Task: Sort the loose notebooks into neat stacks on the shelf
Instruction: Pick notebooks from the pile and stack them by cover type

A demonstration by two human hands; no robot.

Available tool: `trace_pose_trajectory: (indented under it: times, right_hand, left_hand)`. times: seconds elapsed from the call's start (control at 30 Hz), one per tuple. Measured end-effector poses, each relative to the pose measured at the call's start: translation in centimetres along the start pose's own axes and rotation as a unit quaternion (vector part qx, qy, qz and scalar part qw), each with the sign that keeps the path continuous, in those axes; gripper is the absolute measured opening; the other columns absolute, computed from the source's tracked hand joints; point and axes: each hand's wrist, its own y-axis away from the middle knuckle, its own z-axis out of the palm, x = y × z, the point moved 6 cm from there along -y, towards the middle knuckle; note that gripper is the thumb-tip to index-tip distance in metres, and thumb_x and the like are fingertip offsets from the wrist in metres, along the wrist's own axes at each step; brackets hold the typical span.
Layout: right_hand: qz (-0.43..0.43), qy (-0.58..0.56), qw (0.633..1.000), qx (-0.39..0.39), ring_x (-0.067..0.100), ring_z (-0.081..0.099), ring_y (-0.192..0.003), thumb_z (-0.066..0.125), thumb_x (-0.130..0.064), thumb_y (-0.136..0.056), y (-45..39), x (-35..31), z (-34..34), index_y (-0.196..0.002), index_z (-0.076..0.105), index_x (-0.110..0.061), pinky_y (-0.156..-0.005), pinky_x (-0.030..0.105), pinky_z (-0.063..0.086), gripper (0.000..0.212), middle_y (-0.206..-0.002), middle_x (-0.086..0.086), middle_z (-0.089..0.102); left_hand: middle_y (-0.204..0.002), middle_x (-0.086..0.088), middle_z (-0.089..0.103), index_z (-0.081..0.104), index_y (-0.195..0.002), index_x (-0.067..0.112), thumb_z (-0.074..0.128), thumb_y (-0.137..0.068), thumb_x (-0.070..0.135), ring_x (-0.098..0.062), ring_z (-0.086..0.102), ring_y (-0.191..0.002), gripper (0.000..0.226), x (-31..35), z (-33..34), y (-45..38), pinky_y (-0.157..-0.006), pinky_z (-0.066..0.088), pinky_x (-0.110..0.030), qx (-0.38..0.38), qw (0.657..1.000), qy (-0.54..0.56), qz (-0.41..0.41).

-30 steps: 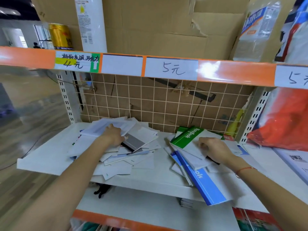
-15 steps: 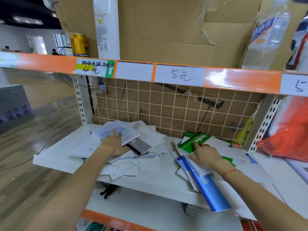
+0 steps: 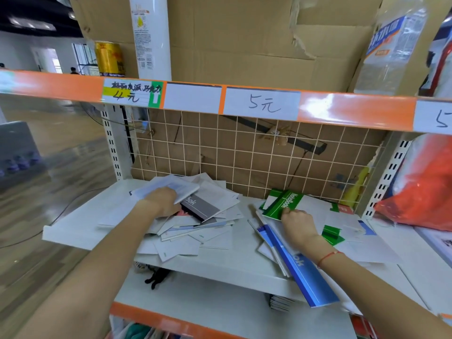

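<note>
Loose notebooks lie in two messy heaps on the white shelf (image 3: 80, 223). My left hand (image 3: 163, 201) lies on the left heap and grips a pale blue-white notebook (image 3: 168, 187) at the heap's top; a grey notebook (image 3: 201, 208) lies just right of that hand. My right hand (image 3: 297, 222) pinches the near edge of a green notebook (image 3: 283, 204) marked "NoteBook" on the right heap. A blue notebook (image 3: 297, 272) sticks out over the shelf's front edge, partly under my right forearm.
A wire grid (image 3: 244, 152) with cardboard behind it backs the shelf. An orange price rail (image 3: 354, 111) runs overhead. A red and white bag (image 3: 420, 187) sits at the right. A lower shelf board (image 3: 208, 304) holds a small stack of notebooks (image 3: 281, 303).
My right hand has slid toward the back, from the white covers onto the green notebook's edge. My left hand shifted slightly onto the pale notebook. The camera moved closer.
</note>
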Motion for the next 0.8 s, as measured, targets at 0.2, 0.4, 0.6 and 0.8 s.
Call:
trace_pose_trajectory:
  times: [0.2,0.4,0.6,0.8]
  right_hand:
    - [0.039,-0.036,0.998,-0.022,0.034,0.057,-0.104,0.05,-0.002,-0.086,0.1,0.4,0.4,-0.122,0.04,0.001,-0.091,0.044,0.049,0.037,-0.115,0.019,0.059]
    - [0.033,-0.094,0.994,-0.037,0.038,0.043,-0.119,0.056,0.001,-0.085,1.0,1.4,0.9,-0.137,0.027,-0.006,-0.101,0.057,0.035,0.059,-0.127,0.022,0.047]
    - [0.008,-0.1,0.994,-0.042,0.037,0.033,-0.13,0.055,0.01,-0.08,2.1,2.3,0.3,-0.149,0.014,-0.013,-0.106,0.058,0.029,0.084,-0.139,0.02,0.036]
    - [0.0,-0.096,0.995,-0.028,0.035,0.037,-0.127,0.054,0.009,-0.082,3.0,2.0,0.4,-0.148,0.019,-0.013,-0.103,0.056,0.033,0.078,-0.137,0.019,0.04]
  left_hand:
    - [-0.125,-0.012,0.056,0.046,-0.126,0.006,0.043,-0.096,0.014,-0.026,0.054,-0.114,0.032,1.2,0.8,0.3,-0.083,0.04,-0.028,0.051,0.997,-0.052,-0.011]
    - [-0.127,-0.014,0.054,0.04,-0.13,0.003,0.047,-0.094,0.012,-0.028,0.052,-0.115,0.037,1.1,1.0,0.2,-0.091,0.041,-0.031,0.062,0.996,-0.062,-0.01]
    - [-0.128,-0.018,0.036,0.05,-0.12,0.002,0.042,-0.096,0.015,-0.035,0.046,-0.11,0.029,-1.1,0.3,0.1,-0.092,0.043,-0.042,0.107,0.993,-0.035,-0.02]
    - [-0.136,-0.019,0.023,0.025,-0.141,0.011,0.045,-0.095,0.016,-0.038,0.038,-0.12,0.05,-0.6,3.1,1.1,-0.09,0.042,-0.043,0.034,0.998,-0.057,0.011]
